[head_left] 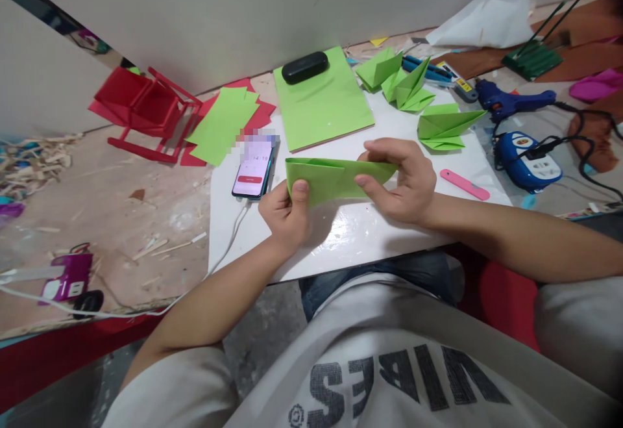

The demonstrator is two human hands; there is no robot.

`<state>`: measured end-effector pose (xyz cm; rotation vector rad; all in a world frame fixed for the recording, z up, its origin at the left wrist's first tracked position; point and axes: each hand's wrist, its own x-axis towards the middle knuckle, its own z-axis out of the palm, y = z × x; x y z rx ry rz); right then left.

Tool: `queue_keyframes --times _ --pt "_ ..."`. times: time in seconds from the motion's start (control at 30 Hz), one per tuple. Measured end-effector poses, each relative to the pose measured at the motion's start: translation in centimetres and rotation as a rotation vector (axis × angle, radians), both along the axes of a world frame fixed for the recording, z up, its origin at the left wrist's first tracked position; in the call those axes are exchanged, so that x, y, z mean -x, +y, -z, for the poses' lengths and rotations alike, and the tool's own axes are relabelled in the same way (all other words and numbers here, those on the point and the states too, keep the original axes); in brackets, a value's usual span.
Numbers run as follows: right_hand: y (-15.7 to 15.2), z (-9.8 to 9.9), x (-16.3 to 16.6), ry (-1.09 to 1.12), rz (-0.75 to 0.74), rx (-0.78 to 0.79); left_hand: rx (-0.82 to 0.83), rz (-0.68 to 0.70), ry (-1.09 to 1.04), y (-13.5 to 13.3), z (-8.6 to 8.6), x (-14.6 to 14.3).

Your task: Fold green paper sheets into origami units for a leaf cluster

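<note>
Table (350,239): white, craft clutter all around.
Green paper (331,180): folded strip, seemingly lifted just above the table.
Left hand (287,212): grip pinches its left end.
Right hand (405,182): grip pinches its right end.

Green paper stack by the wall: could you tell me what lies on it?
A black oval case sits on the stack, at its far edge; paper beneath it is hidden.
</note>
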<state>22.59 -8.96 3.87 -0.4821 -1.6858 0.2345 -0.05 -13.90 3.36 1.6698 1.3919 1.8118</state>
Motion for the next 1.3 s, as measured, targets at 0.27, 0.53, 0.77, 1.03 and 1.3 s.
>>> queue_keyframes --times 0.27,0.53,0.77,1.03,1.3 --pt "-0.7 -1.4 -0.7 -0.167 -0.021 -0.122 -0.021 -0.007 0.012 -0.7 -0.1 -0.1" --pt "-1.5 -1.7 -0.9 -0.221 0.009 0.109 -0.174 0.003 0.139 -0.3 0.2 0.5" --pt "-1.4 -2.3 -0.9 -0.27 0.025 0.164 -0.231 -0.031 0.15 0.2 0.7 1.0" --pt "-1.2 -2.5 -0.9 -0.285 0.012 0.025 -0.374 0.069 0.248 0.4 0.2 0.6" --pt "-0.9 -2.0 -0.9 -0.342 0.046 0.008 -0.266 0.273 0.208 0.3 0.3 0.9"
